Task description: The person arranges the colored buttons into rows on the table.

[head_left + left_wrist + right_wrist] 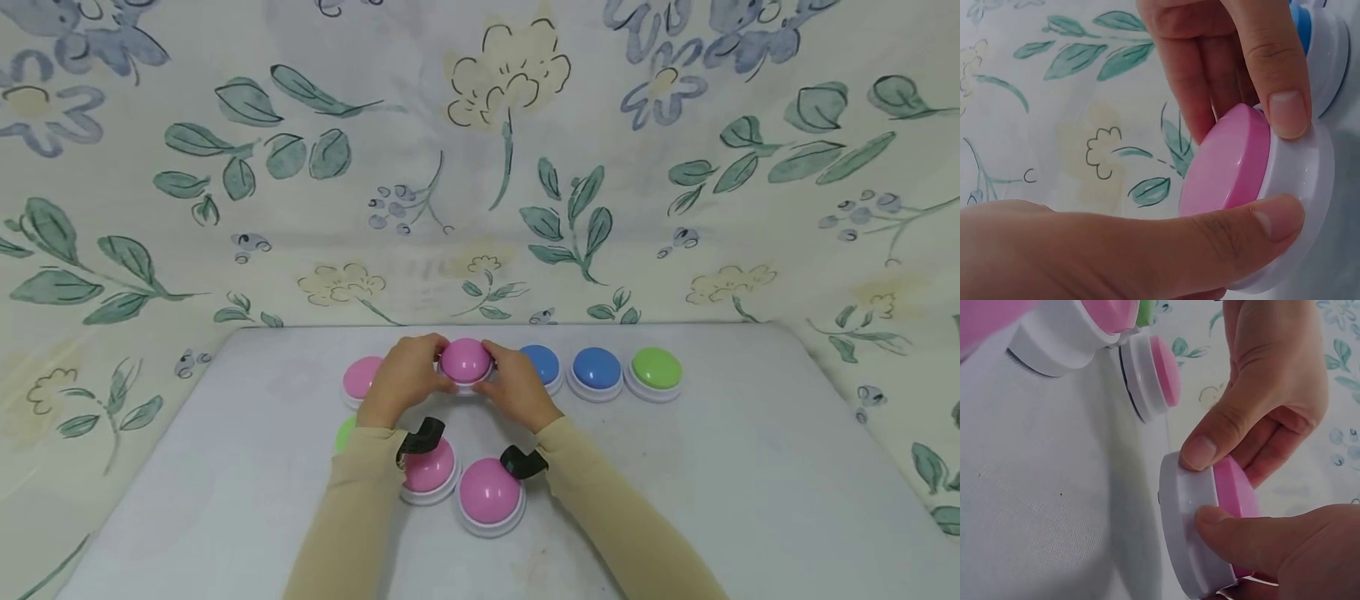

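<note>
Both hands grip one round push button (466,361) with a pink domed top and a white base, near the back of the table. My left hand (405,375) holds its left side, and my right hand (519,387) holds the right side. In the left wrist view both thumbs press on the white base (1294,165), while the other fingers reach around behind the pink top (1225,162). The right wrist view shows the base (1188,519) tipped on edge, above the white surface. A blue button (542,364) sits just right of my right hand, partly covered by it.
Another blue button (597,368) and a green button (657,368) continue the back row rightward. Left of my left hand is a pink button (362,377); a green one (346,433) is mostly hidden by the sleeve. Two pink buttons (490,492) lie below the forearms. Floral cloth (480,167) rises behind.
</note>
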The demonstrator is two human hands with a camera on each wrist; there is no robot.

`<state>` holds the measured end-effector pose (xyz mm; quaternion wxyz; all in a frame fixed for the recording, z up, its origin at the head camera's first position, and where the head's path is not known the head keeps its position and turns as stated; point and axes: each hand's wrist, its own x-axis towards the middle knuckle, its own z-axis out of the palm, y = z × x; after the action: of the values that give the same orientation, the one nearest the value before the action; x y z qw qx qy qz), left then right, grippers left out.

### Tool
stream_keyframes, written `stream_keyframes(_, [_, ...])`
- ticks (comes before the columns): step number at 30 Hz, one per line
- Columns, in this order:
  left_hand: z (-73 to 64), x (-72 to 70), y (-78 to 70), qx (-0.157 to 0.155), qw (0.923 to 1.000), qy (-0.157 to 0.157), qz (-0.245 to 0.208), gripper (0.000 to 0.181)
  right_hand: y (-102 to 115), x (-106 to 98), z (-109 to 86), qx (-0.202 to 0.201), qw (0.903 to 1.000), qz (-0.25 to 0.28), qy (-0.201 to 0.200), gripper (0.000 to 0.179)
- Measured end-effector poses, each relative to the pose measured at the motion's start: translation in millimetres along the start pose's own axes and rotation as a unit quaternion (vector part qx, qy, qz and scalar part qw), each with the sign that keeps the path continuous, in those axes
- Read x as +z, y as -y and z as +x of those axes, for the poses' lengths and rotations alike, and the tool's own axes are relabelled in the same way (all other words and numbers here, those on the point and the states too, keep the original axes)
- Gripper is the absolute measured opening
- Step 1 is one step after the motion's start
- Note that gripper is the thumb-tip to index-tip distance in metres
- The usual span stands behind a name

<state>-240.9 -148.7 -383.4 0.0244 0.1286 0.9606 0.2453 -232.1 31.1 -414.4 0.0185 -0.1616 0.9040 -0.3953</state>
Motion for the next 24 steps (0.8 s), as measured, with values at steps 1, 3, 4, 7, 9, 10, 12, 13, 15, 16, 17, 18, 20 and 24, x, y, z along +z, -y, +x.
stream_keyframes(1, [0.3, 1.2, -0.5, -0.002, 1.0000, 0.001, 0.001, 0.049, -1, 0, -0.3, 0.000, 1.0000, 0.003, 0.002, 0.065])
stream_keyframes(3, [0.9, 3.5, -1.4, -0.001, 1.0000, 0.001, 0.005, 0.049, -3, 0, -1.0, -0.002, 0.9999, 0.009, 0.005, 0.065])
stream_keyframes(4, [1.0, 4.4, -1.9, 0.002, 1.0000, 0.000, 0.008, 0.049, -4, 0, -1.2, -0.004, 0.9999, 0.009, 0.006, 0.064])
stream_keyframes(7, [1.8, 7.2, -2.1, 0.009, 0.9998, -0.003, 0.018, 0.049, -7, 0, -2.3, -0.010, 0.9999, 0.002, 0.011, 0.063])
stream_keyframes(9, [1.7, 8.2, -1.9, 0.012, 0.9995, -0.009, 0.026, 0.049, -8, 1, -2.2, -0.014, 0.9998, -0.005, 0.016, 0.063])
stream_keyframes(10, [1.6, 8.5, -1.9, 0.013, 0.9994, -0.012, 0.029, 0.049, -8, 1, -2.1, -0.014, 0.9997, -0.008, 0.020, 0.063])
stream_keyframes(12, [1.0, 8.6, -2.3, 0.012, 0.9994, -0.015, 0.030, 0.048, -9, 2, -2.1, -0.017, 0.9995, -0.013, 0.025, 0.063])
stream_keyframes(13, [0.9, 8.6, -2.5, 0.012, 0.9993, -0.017, 0.031, 0.048, -9, 2, -2.1, -0.017, 0.9994, -0.015, 0.027, 0.063])
stream_keyframes(15, [0.8, 8.7, -3.4, 0.012, 0.9993, -0.018, 0.031, 0.047, -9, 3, -2.3, -0.017, 0.9992, -0.015, 0.031, 0.064])
stream_keyframes(16, [1.1, 9.1, -3.5, 0.012, 0.9993, -0.017, 0.031, 0.047, -9, 3, -2.3, -0.019, 0.9992, -0.015, 0.032, 0.064])
stream_keyframes(17, [1.5, 9.7, -3.3, 0.012, 0.9993, -0.016, 0.031, 0.047, -9, 4, -2.5, -0.022, 0.9992, -0.013, 0.031, 0.064])
stream_keyframes(18, [1.8, 10.5, -3.3, 0.012, 0.9993, -0.016, 0.031, 0.046, -9, 4, -2.7, -0.024, 0.9992, -0.010, 0.031, 0.063])
stream_keyframes(20, [2.6, 12.4, -2.7, 0.011, 0.9994, -0.015, 0.028, 0.045, -9, 4, -3.0, -0.028, 0.9991, -0.003, 0.031, 0.064])
stream_keyframes(24, [3.9, 16.2, -0.2, 0.014, 0.9995, -0.017, 0.024, 0.045, -8, 5, -4.1, -0.028, 0.9988, 0.014, 0.039, 0.067])
